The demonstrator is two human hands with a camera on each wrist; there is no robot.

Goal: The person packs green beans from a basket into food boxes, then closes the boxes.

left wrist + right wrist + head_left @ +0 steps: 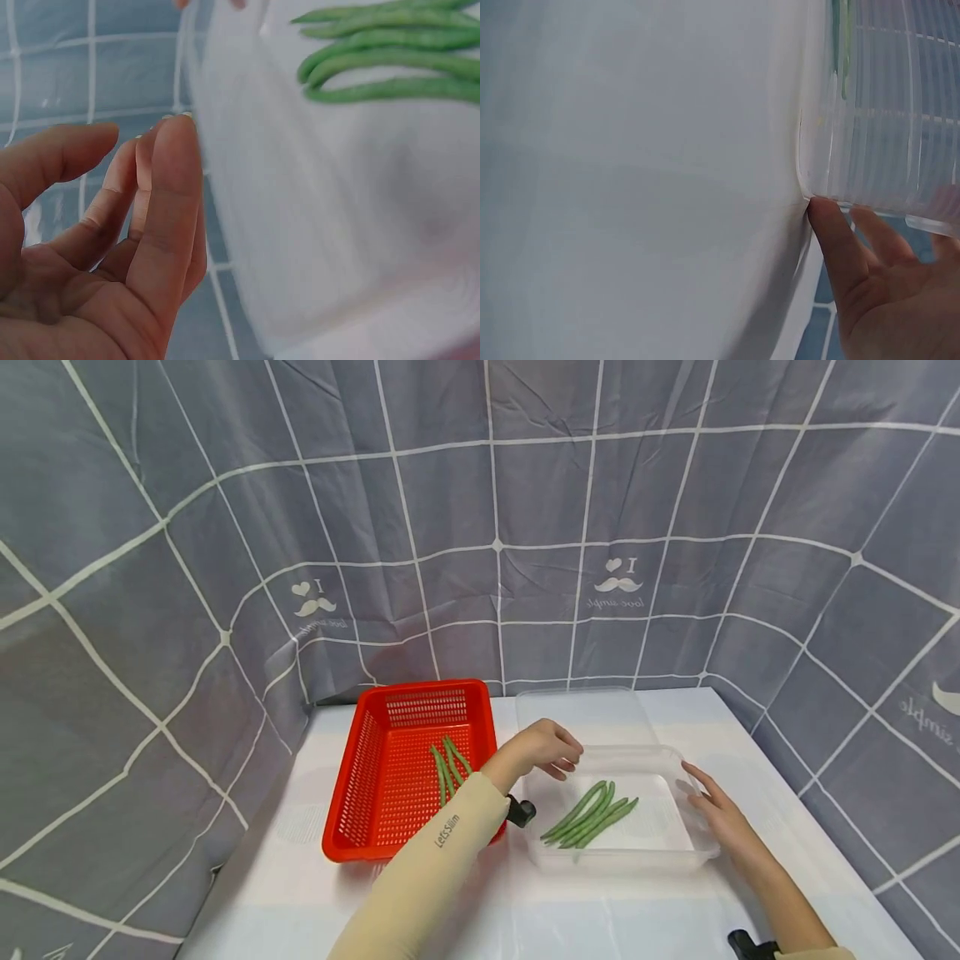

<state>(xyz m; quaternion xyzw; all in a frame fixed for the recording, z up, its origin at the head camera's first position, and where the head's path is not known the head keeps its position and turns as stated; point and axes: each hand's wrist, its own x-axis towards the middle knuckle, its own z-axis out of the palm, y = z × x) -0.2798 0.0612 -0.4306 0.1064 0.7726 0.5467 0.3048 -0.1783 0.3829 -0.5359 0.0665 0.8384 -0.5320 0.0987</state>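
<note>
Several green beans lie in a bundle inside a clear plastic container. My left hand hovers at the container's back left rim, fingers loosely bent and apart from the thumb. In the left wrist view, nothing lies between the fingers of that left hand, and the beans are off to its side. On the opposite side, my right hand touches the container's right edge. The right wrist view shows the right hand with its fingertips against the clear wall.
A red perforated basket stands left of the container, with a few more green beans in it, partly hidden by my left forearm. Behind the container lies a clear flat lid. A grey checked curtain surrounds the white table.
</note>
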